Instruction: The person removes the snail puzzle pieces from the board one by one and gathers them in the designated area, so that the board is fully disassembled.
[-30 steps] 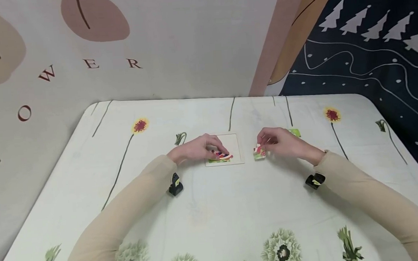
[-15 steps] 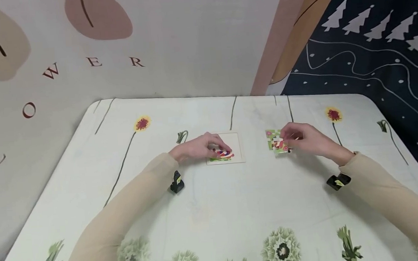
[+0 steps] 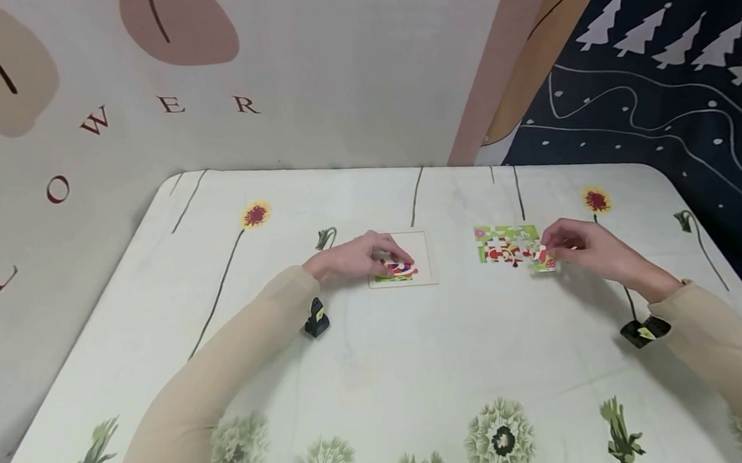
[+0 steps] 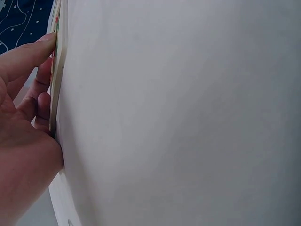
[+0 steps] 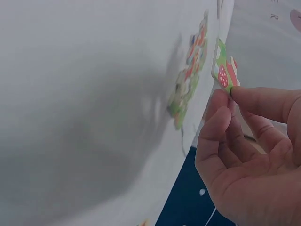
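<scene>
In the head view, my left hand [image 3: 358, 256] rests on a shallow puzzle tray [image 3: 420, 245], with thumb and fingertips on the joined jigsaw pieces [image 3: 404, 270] along its lower part. The left wrist view has the tray [image 4: 57, 89] edge-on, its pale rim flat on the table. My right hand [image 3: 592, 252] pinches a jigsaw piece [image 5: 225, 70] between thumb and fingers; it is green with a red, white-dotted patch. This piece is held up off the table, close to a group of loose jigsaw pieces [image 3: 505, 241] in green, red and white.
A white cloth [image 3: 391, 350] printed with flowers covers the table. Behind it hangs a pale wall cloth [image 3: 337, 92] with letters, and a dark blue cloth [image 3: 644, 115] with white trees at the right. Each wrist wears a small black camera [image 3: 317, 318].
My right hand has moved right with the pinched piece, from beside the tray to the right end of the loose pieces, uncovering them. My left hand stays on the tray.
</scene>
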`<action>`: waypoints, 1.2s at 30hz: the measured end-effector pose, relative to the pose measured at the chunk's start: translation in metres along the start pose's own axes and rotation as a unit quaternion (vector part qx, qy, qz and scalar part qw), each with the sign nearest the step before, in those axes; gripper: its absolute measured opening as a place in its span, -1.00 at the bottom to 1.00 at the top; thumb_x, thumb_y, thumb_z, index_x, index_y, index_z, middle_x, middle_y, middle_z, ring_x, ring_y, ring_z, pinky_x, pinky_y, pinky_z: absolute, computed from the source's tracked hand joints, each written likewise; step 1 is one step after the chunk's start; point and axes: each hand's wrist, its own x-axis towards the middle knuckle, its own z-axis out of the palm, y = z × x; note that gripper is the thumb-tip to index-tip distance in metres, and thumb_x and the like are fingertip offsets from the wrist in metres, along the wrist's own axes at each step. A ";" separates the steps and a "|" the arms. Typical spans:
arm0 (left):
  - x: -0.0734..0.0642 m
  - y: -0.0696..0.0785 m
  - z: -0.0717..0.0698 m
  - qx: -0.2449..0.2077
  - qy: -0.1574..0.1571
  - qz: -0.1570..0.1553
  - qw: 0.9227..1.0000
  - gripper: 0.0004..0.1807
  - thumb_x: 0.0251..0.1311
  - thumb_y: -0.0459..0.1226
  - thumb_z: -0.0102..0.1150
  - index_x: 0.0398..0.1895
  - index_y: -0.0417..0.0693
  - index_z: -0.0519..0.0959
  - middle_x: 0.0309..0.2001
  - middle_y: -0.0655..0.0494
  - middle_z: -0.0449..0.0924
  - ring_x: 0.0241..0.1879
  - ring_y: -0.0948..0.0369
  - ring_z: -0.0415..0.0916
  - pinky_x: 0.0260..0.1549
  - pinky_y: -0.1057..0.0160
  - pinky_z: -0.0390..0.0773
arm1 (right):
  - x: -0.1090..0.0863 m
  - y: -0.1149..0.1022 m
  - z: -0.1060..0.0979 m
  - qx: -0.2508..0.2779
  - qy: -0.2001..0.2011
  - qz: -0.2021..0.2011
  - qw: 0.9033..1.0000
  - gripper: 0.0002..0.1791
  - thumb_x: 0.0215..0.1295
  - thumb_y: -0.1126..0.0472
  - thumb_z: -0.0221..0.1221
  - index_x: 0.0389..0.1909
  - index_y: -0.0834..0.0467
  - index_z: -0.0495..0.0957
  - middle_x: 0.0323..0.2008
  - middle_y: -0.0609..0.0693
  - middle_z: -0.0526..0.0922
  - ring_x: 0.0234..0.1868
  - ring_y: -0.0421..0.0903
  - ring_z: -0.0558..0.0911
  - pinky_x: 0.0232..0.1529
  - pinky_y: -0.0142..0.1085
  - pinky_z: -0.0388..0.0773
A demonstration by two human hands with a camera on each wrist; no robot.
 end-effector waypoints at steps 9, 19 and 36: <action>0.000 0.000 0.000 -0.001 -0.001 0.006 1.000 -0.58 0.26 -0.37 0.15 0.20 -0.03 0.61 0.12 0.03 0.52 0.23 0.08 0.26 0.27 0.02 0.27 | -0.006 0.016 0.002 0.013 0.011 -0.007 1.000 -0.85 0.39 0.35 0.16 -0.09 0.30 0.54 -0.26 -0.02 0.63 -0.29 -0.40 0.52 -0.27 -0.48 0.47; 0.003 -0.002 -0.002 0.015 -0.001 0.028 0.999 -0.56 0.22 -0.40 0.15 0.19 -0.10 0.60 0.10 -0.03 0.53 0.17 0.08 0.35 0.26 0.02 0.29 | -0.004 0.026 0.009 0.018 -0.004 0.008 1.000 -0.82 0.39 0.36 0.14 -0.06 0.33 0.56 -0.18 0.11 0.62 -0.27 -0.39 0.53 -0.28 -0.45 0.50; 0.002 -0.002 0.000 0.017 -0.002 0.026 1.000 -0.57 0.23 -0.38 0.16 0.20 -0.07 0.60 0.10 0.00 0.54 0.20 0.08 0.30 0.28 0.00 0.26 | -0.004 0.022 0.015 -0.023 0.003 0.040 0.999 -0.83 0.35 0.28 0.21 -0.11 0.28 0.61 -0.24 0.10 0.66 -0.32 -0.27 0.52 -0.29 -0.43 0.47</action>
